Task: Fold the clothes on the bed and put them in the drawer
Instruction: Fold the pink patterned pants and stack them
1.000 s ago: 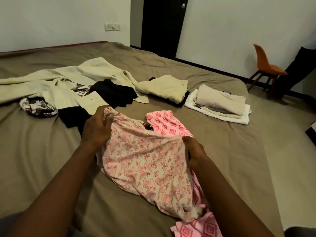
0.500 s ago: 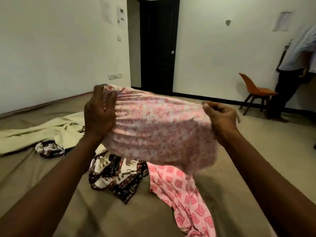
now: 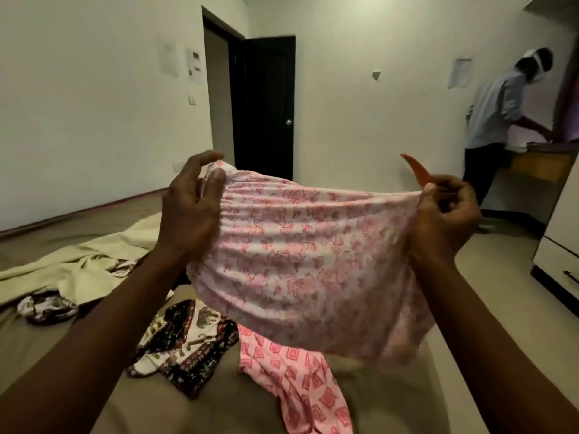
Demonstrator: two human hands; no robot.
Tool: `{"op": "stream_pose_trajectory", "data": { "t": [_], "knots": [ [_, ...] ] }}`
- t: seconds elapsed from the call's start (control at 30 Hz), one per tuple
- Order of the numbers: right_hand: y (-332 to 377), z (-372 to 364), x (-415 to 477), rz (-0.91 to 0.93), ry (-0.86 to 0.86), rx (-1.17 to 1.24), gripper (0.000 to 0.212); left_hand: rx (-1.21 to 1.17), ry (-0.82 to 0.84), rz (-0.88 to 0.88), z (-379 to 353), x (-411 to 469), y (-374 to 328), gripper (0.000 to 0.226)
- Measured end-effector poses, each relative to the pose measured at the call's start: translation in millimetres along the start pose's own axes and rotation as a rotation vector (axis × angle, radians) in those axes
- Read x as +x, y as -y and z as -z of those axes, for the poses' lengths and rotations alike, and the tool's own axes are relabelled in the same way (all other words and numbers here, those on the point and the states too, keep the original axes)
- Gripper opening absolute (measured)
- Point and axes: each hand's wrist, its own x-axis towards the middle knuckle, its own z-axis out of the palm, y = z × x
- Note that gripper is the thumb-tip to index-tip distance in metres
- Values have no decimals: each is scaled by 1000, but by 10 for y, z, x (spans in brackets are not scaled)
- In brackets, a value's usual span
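Holding the pink floral garment [image 3: 307,261] up above the bed [image 3: 219,411], left hand [image 3: 191,211] and right hand [image 3: 445,214] each pinching a waistband end in curled fingers, I'd pull it taut and level before folding.

Dark door [image 3: 266,104] at back; orange chair [image 3: 414,170]; person [image 3: 495,120] leaning over counter [image 3: 539,167].

The pink floral garment [image 3: 300,261] pinched in your left hand [image 3: 188,211] and right hand [image 3: 445,220] is thin, matt cloth, ribbed with fine gathers near its top edge. On the smooth matt bedsheet [image 3: 225,411] lie a soft diamond-print cloth [image 3: 297,380], a dark patterned fabric [image 3: 188,343] and a cream cloth [image 3: 87,264]. The dark door [image 3: 266,104] looks faintly glossy, its knob [image 3: 288,122] shiny metal.
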Motion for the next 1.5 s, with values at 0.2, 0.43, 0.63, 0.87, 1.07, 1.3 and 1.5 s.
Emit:
{"op": "stream_pose_trajectory", "data": {
  "t": [0.2,0.43,0.63,0.87,1.07,1.3,1.5],
  "knots": [
    [-634,-150,-77,-79,256,-218,11,-260,270,699,18,-280,552,30],
    [-2224,-591,-871,-320,836,-840,22,-1,207,1071,-324,-931,2303,24],
    [-2558,-471,-2015,-52,1237,-1003,69,444,221,928,-600,-1218,3115,32],
    [-2828,-278,-2045,111,1443,-1191,89,488,276,902,-471,-1088,3370,39],
    [-2732,-168,-1997,105,1442,-1180,90,496,436,942,-323,-1383,2770,92],
    [-2808,-145,-1684,19,1483,-1258,85,1075,626,653,-51,-1378,2562,108],
    [-2725,-320,-1745,50,1368,-1205,66,1050,553,237,-384,-1441,2519,65]
  ]
}}
